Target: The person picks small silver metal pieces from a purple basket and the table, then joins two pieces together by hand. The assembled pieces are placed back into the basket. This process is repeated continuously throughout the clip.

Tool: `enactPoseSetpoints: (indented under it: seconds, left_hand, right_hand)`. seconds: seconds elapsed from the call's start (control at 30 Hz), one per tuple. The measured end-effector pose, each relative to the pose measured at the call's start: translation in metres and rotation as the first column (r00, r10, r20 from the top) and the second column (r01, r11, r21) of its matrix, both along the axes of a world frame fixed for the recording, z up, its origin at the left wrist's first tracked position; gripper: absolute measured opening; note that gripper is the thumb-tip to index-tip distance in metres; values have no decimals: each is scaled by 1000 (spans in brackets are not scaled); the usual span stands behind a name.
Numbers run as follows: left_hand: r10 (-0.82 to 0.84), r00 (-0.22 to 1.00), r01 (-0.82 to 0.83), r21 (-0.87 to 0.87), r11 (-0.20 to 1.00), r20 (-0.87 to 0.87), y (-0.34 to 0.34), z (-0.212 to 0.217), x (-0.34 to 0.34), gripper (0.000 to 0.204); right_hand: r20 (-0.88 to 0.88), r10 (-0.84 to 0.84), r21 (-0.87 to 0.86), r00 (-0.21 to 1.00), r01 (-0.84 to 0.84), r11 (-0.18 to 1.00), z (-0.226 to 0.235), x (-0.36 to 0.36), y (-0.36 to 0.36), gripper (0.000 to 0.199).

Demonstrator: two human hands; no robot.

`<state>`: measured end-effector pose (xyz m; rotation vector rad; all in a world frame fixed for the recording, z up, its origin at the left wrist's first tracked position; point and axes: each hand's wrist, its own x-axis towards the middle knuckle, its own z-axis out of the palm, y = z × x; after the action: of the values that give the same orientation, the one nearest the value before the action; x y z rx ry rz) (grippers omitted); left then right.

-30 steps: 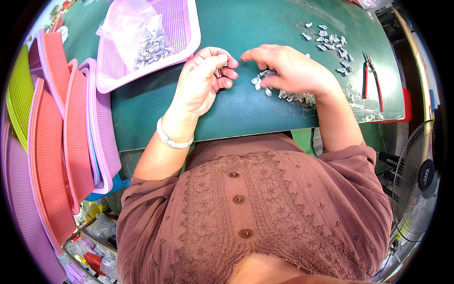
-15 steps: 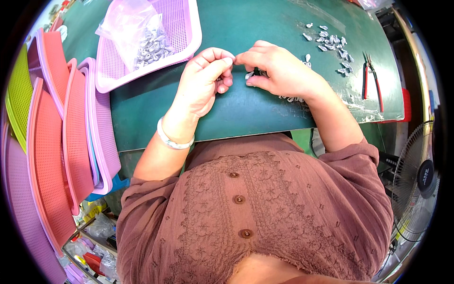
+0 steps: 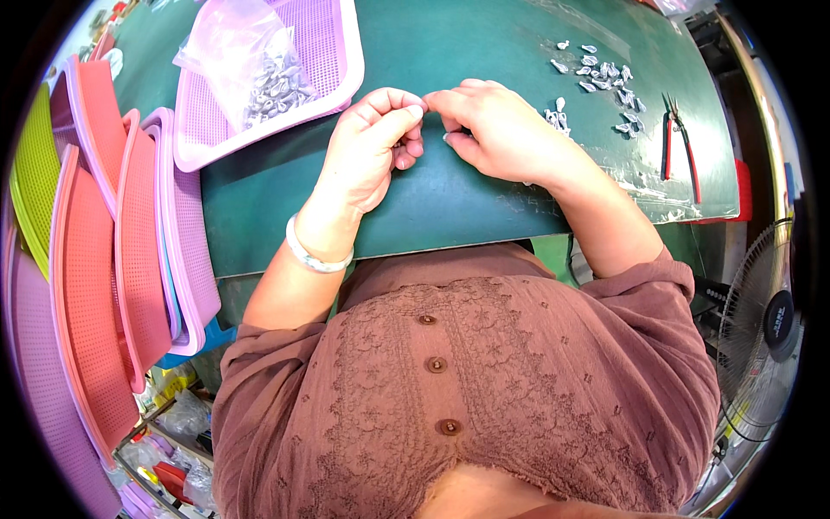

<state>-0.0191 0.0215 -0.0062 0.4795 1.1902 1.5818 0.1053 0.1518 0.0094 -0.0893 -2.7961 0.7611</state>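
Note:
Above the near part of the green table, my two hands meet at the fingertips. My left hand [image 3: 373, 147] is closed, thumb pressed against the curled index finger. From the right, my right hand [image 3: 501, 130] brings its index fingertip to that pinch, its fingers bent and thumb lower down. Whatever lies between the fingertips is too small or hidden to make out. Just beyond my right wrist lies a group of small grey-white looped pieces [image 3: 558, 118], partly covered by the hand. More small grey looped pieces [image 3: 605, 76] are scattered farther right.
A lilac perforated basket [image 3: 337, 43] at the back left holds a clear plastic bag [image 3: 229, 60] of grey pieces. Red-handled pliers [image 3: 681, 147] rest on the table [image 3: 415, 216] at right. Stacked coloured baskets [image 3: 86, 259] line the left; a fan [image 3: 761, 320] stands at right.
My right hand has turned and shifted slightly left, covering the small grey piece seen by its thumb and most pieces under the wrist. The group beyond the wrist shows more. My left hand barely moved.

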Motion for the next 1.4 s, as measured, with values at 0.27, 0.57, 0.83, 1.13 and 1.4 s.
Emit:
enactPoseSetpoints:
  seconds: [0.27,0.57,0.83,1.13,1.4]
  left_hand:
    - [-127,992,125,-72,989,-17,0,6,2,14]
    - [-199,976,197,34,980,87,1,4,2,18]
    - [-82,995,82,-2,997,55,0,7,3,12]
    - [-2,1000,2,-17,1000,-6,-1,8,4,10]
    - [1,1000,-1,0,1000,-17,-1,8,4,12]
  right_hand:
    - [-45,-133,-787,990,47,616,2,-1,7,22]
    - [-83,-93,-919,992,-40,393,3,-3,7,15]
    - [-92,-118,-892,989,-29,452,1,-3,9,16]
    - [-71,-88,-843,994,-13,537,1,-1,9,16]
    - [-84,-90,-831,992,-20,555,1,-1,9,16]
